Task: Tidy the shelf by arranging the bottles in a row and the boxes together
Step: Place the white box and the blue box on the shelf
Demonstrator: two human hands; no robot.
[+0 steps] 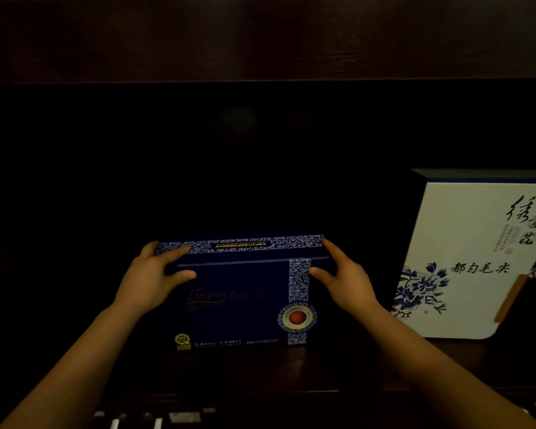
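While both arms reach forward into a dark wooden shelf [338, 370], the dark blue box [245, 292] stands upright on the shelf board between the two hands, front face toward the camera. Left hand [150, 278] grips the box's upper left corner: fingers spread over the patterned top edge, thumb pressed on the front face just below. Right hand [342, 281] mirrors it at the upper right corner, index finger along the top edge, thumb touching the front face beside the blue-and-white patterned strip. Both hands partly spread, clamping the box from its two ends; box bottom appears to rest on the shelf, contact hard to confirm in the dim light. Box front shows a round red-centred emblem low right and a yellow mark low left. White box [464, 261] with blue flower print and black calligraphy stands to the right, apart from the blue box and from the right hand, its right side cut off by the frame. Far part of the shelf too dark to read. Small pale items [155, 421] below the near shelf edge, unclear.
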